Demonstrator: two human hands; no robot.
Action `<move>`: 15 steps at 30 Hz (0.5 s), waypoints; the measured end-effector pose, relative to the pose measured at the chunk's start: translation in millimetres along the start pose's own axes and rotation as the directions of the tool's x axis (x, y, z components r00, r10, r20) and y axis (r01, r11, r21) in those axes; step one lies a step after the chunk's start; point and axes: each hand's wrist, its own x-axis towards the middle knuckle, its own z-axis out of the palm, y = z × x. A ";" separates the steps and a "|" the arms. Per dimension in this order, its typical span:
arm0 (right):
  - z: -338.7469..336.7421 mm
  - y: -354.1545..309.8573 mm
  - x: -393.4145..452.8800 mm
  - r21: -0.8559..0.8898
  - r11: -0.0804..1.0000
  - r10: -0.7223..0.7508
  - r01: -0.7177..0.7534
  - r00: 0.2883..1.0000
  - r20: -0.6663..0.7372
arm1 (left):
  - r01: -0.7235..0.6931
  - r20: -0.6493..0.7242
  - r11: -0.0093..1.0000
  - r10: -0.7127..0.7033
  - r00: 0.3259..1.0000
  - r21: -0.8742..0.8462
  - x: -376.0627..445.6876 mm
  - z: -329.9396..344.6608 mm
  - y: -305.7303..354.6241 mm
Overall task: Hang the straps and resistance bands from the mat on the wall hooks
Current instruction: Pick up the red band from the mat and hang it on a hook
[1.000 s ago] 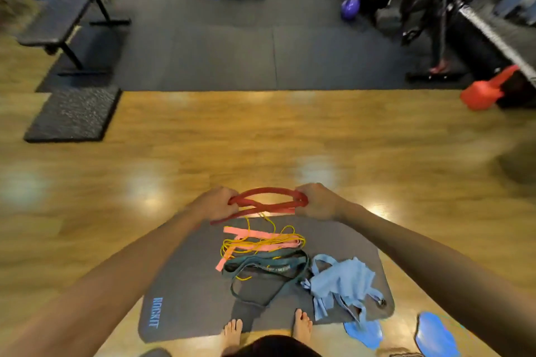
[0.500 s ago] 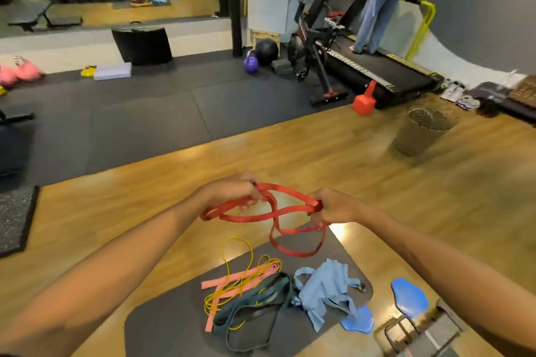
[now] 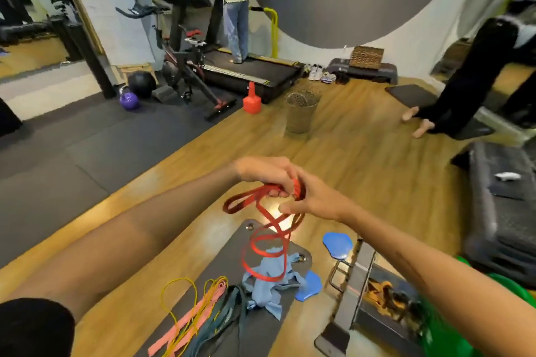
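One band is off the mat so far, and that's about it for progress as far as the head view shows: both hands are up in front with the red band (image 3: 265, 229) bunched between them, left hand (image 3: 265, 175) with its fingers (image 3: 275, 193) curled around a gathered bit of it, right hand (image 3: 311, 200) pinching the same bundle right next to it, so both are clenched on the band and nearly touching. The rest of the red loop hangs down twisted over the far end of the grey mat (image 3: 232, 252). No wall hooks anywhere in this view, so I'd say nothing's hung yet and the carrying part is barely started. Left on the mat, by my count: one thin yellow band (image 3: 177, 293), one pink band (image 3: 185, 324) (folded, could be more than one, hard to tell), one dark green band (image 3: 224, 319), and one heap of light blue straps (image 3: 265, 284), which is too crumpled to count. So roughly four things to go plus the red one in hand. Two blue pads (image 3: 338, 245) sit on the wood floor just off the mat. One wicker basket (image 3: 301, 110) stands further out, and a red kettlebell (image 3: 251, 99) by the treadmill.
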 end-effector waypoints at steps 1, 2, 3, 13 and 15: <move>-10.5 0.9 -14.1 0.072 0.997 0.012 -0.007 0.998 -0.068 | -0.016 0.026 1.000 0.016 1.000 0.005 17.0 5.4 17.1; -22.5 4.7 -27.7 0.127 0.992 0.035 -0.018 0.990 -0.136 | -0.031 0.048 0.999 0.030 0.998 0.017 33.4 9.8 32.3; -33.9 9.9 -41.4 0.161 0.986 0.063 -0.033 0.981 -0.186 | -0.038 0.073 0.998 0.035 0.997 0.045 48.7 13.9 45.1; -149.5 75.3 -164.2 0.225 0.920 0.389 -0.321 0.817 -0.425 | -0.058 0.249 0.851 -0.087 0.965 0.522 197.5 29.9 105.7; -170.7 86.4 -188.3 0.288 0.902 0.428 -0.323 0.766 -0.480 | -0.140 0.279 0.899 0.020 0.960 0.415 224.3 30.8 114.3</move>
